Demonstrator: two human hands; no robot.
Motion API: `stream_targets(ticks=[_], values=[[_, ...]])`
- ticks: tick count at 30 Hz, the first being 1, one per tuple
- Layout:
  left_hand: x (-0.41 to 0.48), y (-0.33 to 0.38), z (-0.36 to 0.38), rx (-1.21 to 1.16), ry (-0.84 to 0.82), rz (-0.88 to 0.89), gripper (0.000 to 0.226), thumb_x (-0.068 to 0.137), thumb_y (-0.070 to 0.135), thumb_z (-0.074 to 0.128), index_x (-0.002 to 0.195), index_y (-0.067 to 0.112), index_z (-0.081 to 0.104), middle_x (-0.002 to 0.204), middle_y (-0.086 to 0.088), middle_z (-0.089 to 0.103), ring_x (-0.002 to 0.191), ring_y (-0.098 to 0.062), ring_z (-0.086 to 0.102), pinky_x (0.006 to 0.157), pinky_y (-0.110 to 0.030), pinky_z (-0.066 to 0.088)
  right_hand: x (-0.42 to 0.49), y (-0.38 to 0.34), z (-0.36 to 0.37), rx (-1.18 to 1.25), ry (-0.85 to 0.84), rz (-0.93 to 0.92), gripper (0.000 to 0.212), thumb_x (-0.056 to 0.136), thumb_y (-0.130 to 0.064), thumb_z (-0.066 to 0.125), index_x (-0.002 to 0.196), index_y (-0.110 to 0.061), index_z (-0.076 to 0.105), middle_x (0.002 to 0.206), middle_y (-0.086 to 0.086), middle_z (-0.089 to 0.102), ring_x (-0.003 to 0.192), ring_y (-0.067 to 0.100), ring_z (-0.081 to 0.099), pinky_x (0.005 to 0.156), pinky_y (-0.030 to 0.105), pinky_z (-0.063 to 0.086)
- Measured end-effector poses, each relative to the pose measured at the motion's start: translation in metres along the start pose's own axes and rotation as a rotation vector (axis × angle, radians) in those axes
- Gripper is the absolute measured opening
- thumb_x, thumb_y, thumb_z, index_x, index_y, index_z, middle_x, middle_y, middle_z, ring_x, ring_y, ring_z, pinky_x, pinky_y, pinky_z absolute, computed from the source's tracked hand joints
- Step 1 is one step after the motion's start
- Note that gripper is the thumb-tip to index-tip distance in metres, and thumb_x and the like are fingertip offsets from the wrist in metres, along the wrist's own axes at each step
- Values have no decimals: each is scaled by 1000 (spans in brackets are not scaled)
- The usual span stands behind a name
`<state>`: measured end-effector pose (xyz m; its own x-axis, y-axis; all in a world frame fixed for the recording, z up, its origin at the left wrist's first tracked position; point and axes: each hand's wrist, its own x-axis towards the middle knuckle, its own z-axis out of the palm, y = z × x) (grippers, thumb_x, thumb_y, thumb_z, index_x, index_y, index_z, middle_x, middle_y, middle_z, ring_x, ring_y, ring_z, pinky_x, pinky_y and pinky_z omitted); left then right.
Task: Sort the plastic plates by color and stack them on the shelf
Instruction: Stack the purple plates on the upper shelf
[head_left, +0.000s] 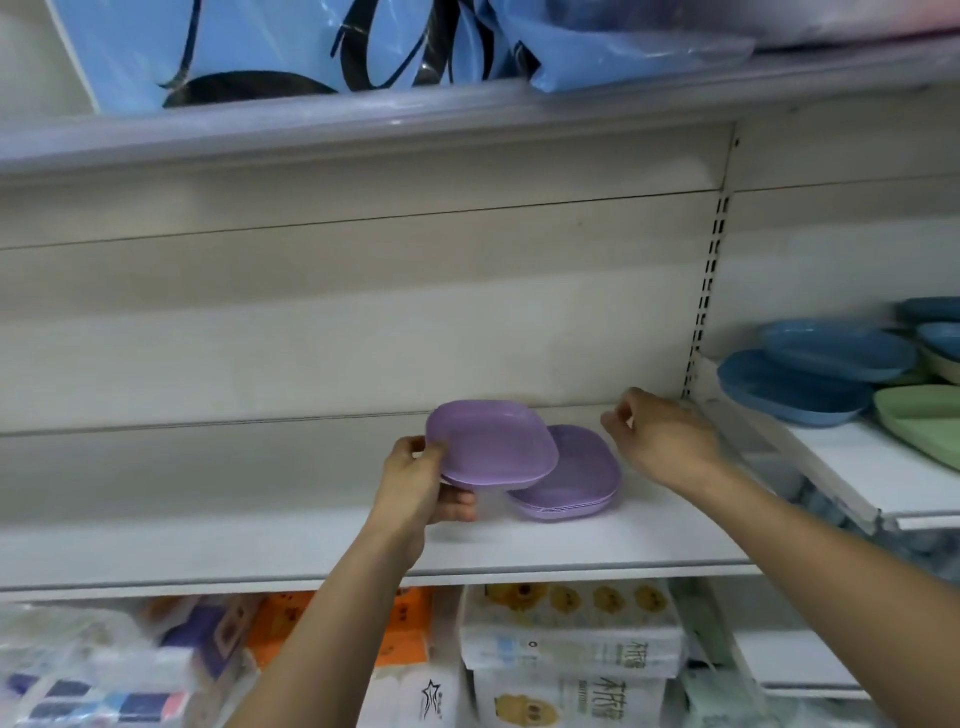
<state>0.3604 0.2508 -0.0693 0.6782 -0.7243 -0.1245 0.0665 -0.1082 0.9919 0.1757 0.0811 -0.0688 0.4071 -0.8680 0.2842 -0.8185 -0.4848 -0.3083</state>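
Observation:
A purple plate (493, 447) is held tilted just above the white shelf (260, 540); my left hand (423, 488) grips its left rim, thumb on top and fingers underneath. It overlaps a low stack of purple plates (576, 483) resting on the shelf to its right. My right hand (660, 436) hovers over the shelf beside that stack, fingers loosely curled and holding nothing. On the neighbouring shelf to the right lie blue plates (795, 384) and green plates (919, 421).
A perforated upright post (704, 306) and a divider separate the two shelf sections. Blue plastic bags (260, 47) fill the shelf above. Packs of tissue paper (566, 644) sit on the shelf below.

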Motion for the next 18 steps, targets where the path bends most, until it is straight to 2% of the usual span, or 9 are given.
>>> stream_targets(ticks=[3, 5, 8, 11, 13, 16, 18], values=[[-1, -3, 23, 24, -39, -33, 21, 102, 20, 40, 120, 10, 43, 86, -21, 65, 52, -24, 65, 50, -32, 57, -3, 6, -12, 18, 15, -17, 27, 95, -42, 41, 100, -19, 54, 97, 4, 65, 90, 26, 59, 72, 33, 46], [2, -5, 33, 80, -27, -32, 22, 101, 24, 41, 120, 12, 40, 82, -20, 68, 51, -23, 65, 50, -30, 56, -6, 11, -16, 18, 24, -36, 25, 95, -41, 42, 100, -20, 55, 96, 2, 66, 89, 25, 60, 72, 32, 47], [7, -12, 40, 304, 28, 32, 30, 99, 30, 43, 123, 15, 36, 77, -15, 68, 54, -26, 65, 50, -29, 53, -11, 16, -18, 27, 47, -84, 25, 94, -41, 44, 100, -20, 57, 94, 1, 68, 89, 25, 62, 74, 31, 46], [11, -21, 43, 625, 118, 144, 38, 94, 43, 44, 122, 18, 35, 88, -9, 70, 70, -30, 69, 69, -40, 58, -16, 17, -20, 46, 53, -114, 26, 95, -42, 44, 102, -21, 58, 92, -2, 67, 87, 22, 61, 73, 31, 47], [12, -26, 44, 761, 134, 205, 43, 93, 50, 41, 122, 18, 37, 92, -8, 70, 79, -32, 68, 76, -42, 56, -18, 19, -19, 78, 51, -128, 25, 95, -41, 45, 101, -22, 59, 92, -4, 66, 85, 20, 61, 71, 32, 49], [10, -27, 48, 892, 114, 262, 48, 96, 57, 34, 123, 17, 40, 96, -9, 68, 88, -32, 65, 73, -35, 50, -21, 21, -18, 150, 56, -165, 24, 95, -39, 47, 98, -20, 60, 93, -4, 67, 82, 18, 61, 70, 33, 50], [5, -26, 48, 1010, 121, 308, 50, 96, 60, 29, 123, 20, 43, 100, -7, 67, 92, -30, 63, 70, -32, 44, -24, 22, -20, 204, 45, -177, 27, 95, -38, 47, 105, -17, 62, 103, -1, 66, 89, 18, 62, 75, 33, 50]])
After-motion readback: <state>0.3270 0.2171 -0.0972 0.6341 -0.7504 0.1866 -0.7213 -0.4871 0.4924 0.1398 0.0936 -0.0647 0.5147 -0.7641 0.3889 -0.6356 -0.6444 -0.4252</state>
